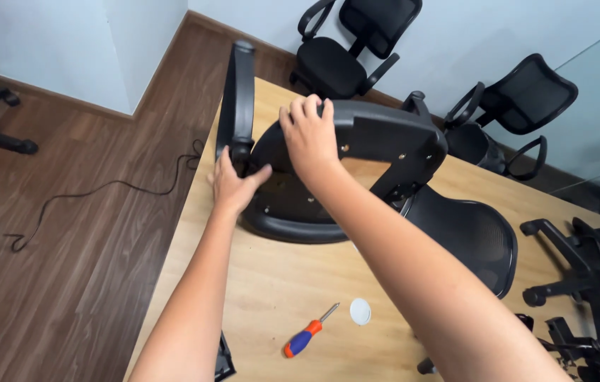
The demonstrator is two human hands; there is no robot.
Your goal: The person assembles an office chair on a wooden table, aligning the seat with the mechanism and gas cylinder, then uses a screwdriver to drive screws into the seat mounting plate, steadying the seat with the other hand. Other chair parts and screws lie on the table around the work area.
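Two hands clamped on one upturned chair seat [356, 134], left hand [232, 185] at one armrest [240, 92], right hand [308, 138] on rim, one screwdriver [308, 332]

Counted on the surface [278, 297]: one upturned chair seat [300, 212], one screwdriver [308, 332], one white cap [360, 311]; two hands.

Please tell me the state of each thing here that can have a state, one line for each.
Chair seat: upside down on the table.
Armrest: upright, at the seat's edge.
Left hand: gripping the armrest's base.
Right hand: gripping the seat's raised edge.
Screwdriver: lying flat, untouched.
White cap: lying loose.
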